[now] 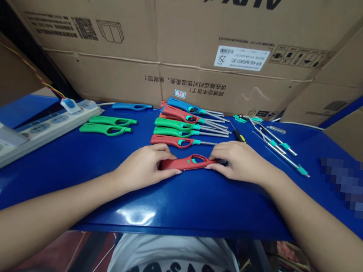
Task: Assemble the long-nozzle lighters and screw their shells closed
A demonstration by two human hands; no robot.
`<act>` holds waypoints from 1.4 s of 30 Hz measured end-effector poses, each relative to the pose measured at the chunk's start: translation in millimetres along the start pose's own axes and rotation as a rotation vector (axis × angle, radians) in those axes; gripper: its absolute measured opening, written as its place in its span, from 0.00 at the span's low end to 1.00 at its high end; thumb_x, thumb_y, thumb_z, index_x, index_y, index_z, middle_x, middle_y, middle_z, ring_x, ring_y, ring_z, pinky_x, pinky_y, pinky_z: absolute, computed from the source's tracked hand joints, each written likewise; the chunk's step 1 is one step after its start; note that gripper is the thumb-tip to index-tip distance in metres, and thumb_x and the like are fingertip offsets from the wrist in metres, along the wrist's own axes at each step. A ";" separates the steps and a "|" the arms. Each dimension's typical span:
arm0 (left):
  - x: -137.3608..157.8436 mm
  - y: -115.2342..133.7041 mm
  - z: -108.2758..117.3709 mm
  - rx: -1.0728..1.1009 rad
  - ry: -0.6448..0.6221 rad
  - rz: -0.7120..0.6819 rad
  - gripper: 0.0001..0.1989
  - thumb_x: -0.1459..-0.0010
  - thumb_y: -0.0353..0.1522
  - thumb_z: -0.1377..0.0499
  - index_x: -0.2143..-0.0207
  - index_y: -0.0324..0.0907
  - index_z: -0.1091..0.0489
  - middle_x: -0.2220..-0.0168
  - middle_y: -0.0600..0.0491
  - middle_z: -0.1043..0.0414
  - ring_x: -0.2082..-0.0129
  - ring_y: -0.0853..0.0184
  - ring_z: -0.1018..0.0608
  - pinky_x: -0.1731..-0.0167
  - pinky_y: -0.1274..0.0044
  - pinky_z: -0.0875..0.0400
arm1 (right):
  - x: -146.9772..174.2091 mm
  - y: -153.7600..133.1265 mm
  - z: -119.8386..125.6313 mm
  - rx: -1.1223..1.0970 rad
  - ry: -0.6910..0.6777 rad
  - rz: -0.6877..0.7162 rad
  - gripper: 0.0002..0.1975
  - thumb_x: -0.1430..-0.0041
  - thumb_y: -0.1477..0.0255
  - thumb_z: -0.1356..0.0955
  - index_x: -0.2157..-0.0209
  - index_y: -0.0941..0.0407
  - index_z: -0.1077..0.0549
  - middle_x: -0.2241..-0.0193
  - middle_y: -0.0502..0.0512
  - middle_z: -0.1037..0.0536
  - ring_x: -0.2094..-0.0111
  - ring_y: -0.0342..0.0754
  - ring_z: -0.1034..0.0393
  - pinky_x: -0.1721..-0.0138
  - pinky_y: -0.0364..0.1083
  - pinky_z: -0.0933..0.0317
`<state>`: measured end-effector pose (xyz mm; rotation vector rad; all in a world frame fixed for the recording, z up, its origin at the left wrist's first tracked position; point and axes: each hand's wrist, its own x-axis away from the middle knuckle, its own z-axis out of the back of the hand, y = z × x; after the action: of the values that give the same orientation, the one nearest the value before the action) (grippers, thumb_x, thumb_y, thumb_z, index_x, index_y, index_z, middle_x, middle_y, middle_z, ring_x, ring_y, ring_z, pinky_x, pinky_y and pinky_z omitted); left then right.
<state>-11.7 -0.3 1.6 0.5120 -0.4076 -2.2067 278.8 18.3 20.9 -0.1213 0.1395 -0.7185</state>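
Red, long plastic lighter (182,164) looks light, stiff; I'd grip its ends, where left hand (144,163) and right hand (239,161) pinch fingers.

Counted on the blue bench (193,207): one red lighter (173,165) nearest the near edge; toward the far edge, one blue lighter (181,104), two green lighters (169,131) and at least two more red, too overlapped for a full tally. By the left edge, two green handles (98,129), one blue handle (124,106), one power strip (49,126) with two plugs (6,132). Near the far-right corner, at least three metal rods (290,160).
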 end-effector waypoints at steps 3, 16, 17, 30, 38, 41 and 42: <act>0.1 -1.8 -1.0 0.000 0.006 0.004 0.15 0.40 0.42 0.35 0.57 0.41 0.21 0.62 0.51 0.24 0.67 0.65 0.22 0.66 0.74 0.28 | -1.0 -1.7 -0.6 0.014 -0.001 -0.028 0.13 0.35 0.62 0.33 0.65 0.56 0.22 0.67 0.56 0.20 0.64 0.51 0.27 0.64 0.46 0.41; 0.0 -2.5 -3.1 -0.037 -0.001 0.025 0.16 0.40 0.41 0.34 0.55 0.41 0.22 0.59 0.50 0.24 0.66 0.65 0.21 0.68 0.76 0.29 | -1.8 -8.1 -0.2 0.030 -0.024 -0.070 0.12 0.34 0.64 0.32 0.65 0.56 0.21 0.67 0.54 0.20 0.65 0.49 0.27 0.68 0.44 0.45; 0.3 -1.1 -2.5 -0.053 -0.006 0.028 0.16 0.40 0.41 0.34 0.55 0.41 0.22 0.59 0.50 0.24 0.66 0.64 0.21 0.68 0.76 0.29 | -1.3 -9.5 0.1 0.063 -0.027 -0.049 0.12 0.34 0.65 0.33 0.66 0.57 0.21 0.68 0.55 0.21 0.65 0.49 0.27 0.68 0.45 0.45; 1.9 2.0 -1.4 -0.117 -0.009 0.019 0.15 0.39 0.43 0.36 0.58 0.41 0.23 0.59 0.50 0.25 0.66 0.65 0.21 0.70 0.77 0.31 | 2.1 -7.8 3.5 0.107 -0.006 0.001 0.13 0.33 0.63 0.34 0.65 0.57 0.21 0.67 0.55 0.20 0.64 0.50 0.26 0.66 0.45 0.42; 1.0 3.1 0.6 -0.122 -0.037 0.048 0.15 0.41 0.44 0.34 0.58 0.43 0.23 0.59 0.52 0.25 0.66 0.65 0.21 0.70 0.77 0.31 | -1.7 -8.5 -0.2 0.132 -0.024 -0.006 0.12 0.34 0.64 0.32 0.67 0.56 0.22 0.68 0.55 0.20 0.64 0.50 0.26 0.67 0.45 0.45; 1.2 4.2 0.2 -0.133 -0.047 0.061 0.16 0.41 0.44 0.34 0.57 0.43 0.23 0.58 0.51 0.25 0.65 0.64 0.21 0.69 0.76 0.31 | -2.4 -12.1 -0.8 0.150 -0.033 -0.020 0.12 0.34 0.65 0.32 0.68 0.56 0.22 0.69 0.55 0.21 0.64 0.50 0.27 0.67 0.45 0.46; 1.5 4.8 -0.1 -0.144 -0.050 0.061 0.15 0.40 0.44 0.35 0.58 0.43 0.23 0.58 0.51 0.25 0.66 0.64 0.21 0.69 0.76 0.31 | -2.2 -13.5 -0.8 0.159 -0.032 -0.023 0.12 0.33 0.65 0.33 0.68 0.57 0.22 0.69 0.55 0.21 0.64 0.50 0.27 0.66 0.45 0.46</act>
<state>-9.4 -4.4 3.4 0.3623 -0.2839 -2.1737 268.3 9.7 22.4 0.0175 0.0502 -0.7479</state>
